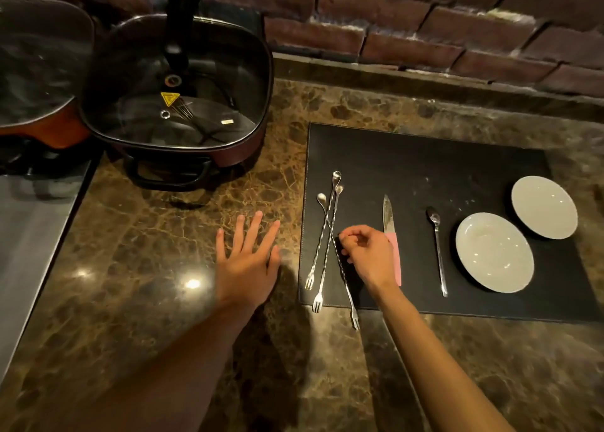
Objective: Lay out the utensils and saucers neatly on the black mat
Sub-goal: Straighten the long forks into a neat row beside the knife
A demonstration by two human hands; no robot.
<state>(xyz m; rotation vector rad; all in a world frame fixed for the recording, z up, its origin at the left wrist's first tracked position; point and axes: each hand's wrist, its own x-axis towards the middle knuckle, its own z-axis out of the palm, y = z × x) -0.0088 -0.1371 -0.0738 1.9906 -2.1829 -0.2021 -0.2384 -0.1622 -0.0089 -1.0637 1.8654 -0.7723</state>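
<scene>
A black mat (441, 170) lies on the marble counter. At its left end three long twisted bar spoons with fork tips (322, 235) lie crossed over one another. My right hand (367, 252) hovers over them with curled fingers and pinches the rightmost one (346, 284), whose fork end juts past the mat's front edge. Partly under that hand lies a knife with a pink handle (388, 214). Right of it rest a teaspoon (438, 248) and two white saucers (494, 252) (544, 207). My left hand (248, 261) rests flat on the counter, left of the mat.
A square electric pot with a glass lid (176, 105) stands at the back left of the counter, beside another lidded pan (39, 65). A steel surface (29, 229) borders the counter on the left. A brick wall (425, 23) runs behind.
</scene>
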